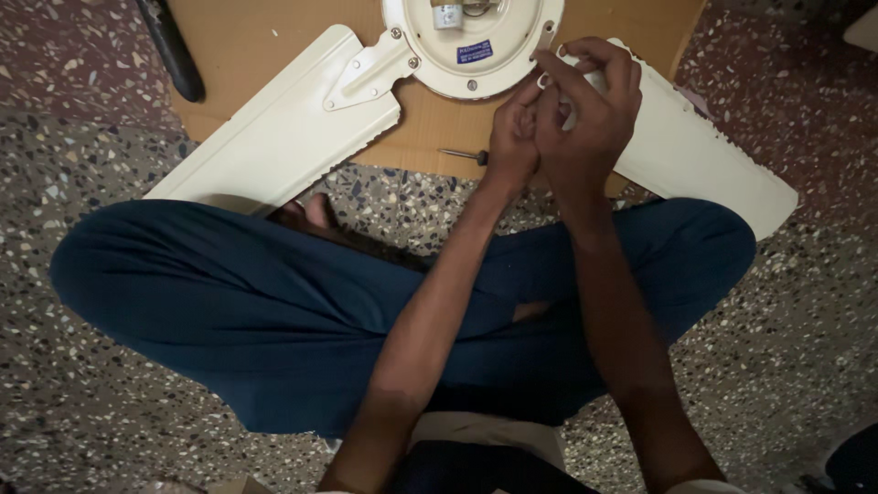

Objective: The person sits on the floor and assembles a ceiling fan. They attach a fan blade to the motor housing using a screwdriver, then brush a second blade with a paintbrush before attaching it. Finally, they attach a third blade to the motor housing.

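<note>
A speckled terrazzo floor carries a sheet of brown cardboard, on which a cream ceiling fan is laid out. Its round motor housing is seen at the top edge, with one blade already fastened by its bracket on the left. A second blade is being fitted on the right, where a small pale part is pinched by the right hand; the left hand is curled close beside it, its grip's contents hidden. A screwdriver is left on the cardboard near the crossed legs in blue trousers. A dark handle is seen top left
</note>
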